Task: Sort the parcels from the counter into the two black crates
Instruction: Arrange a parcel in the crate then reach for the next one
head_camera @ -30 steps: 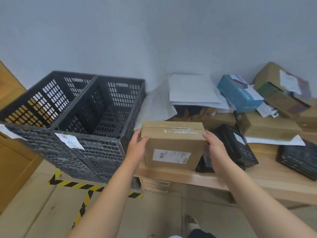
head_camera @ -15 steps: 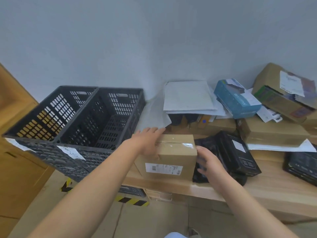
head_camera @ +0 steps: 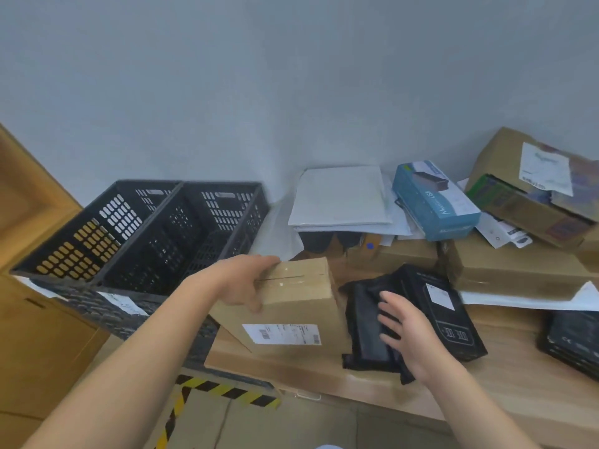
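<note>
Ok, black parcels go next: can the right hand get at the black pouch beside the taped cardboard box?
Likely yes: the right hand is open directly over the black pouch, and nothing lies between them.

On the counter (head_camera: 486, 393): labelled cardboard box (head_camera: 291, 306) at front-left corner, poking past the left edge. Black poly bags (head_camera: 447, 315) just right of it, mid-front. Black box (head_camera: 573, 341) at right edge. Toward the back, flat brown boxes (head_camera: 512, 273) w/ white sheet (head_camera: 534, 301) under one.
</note>
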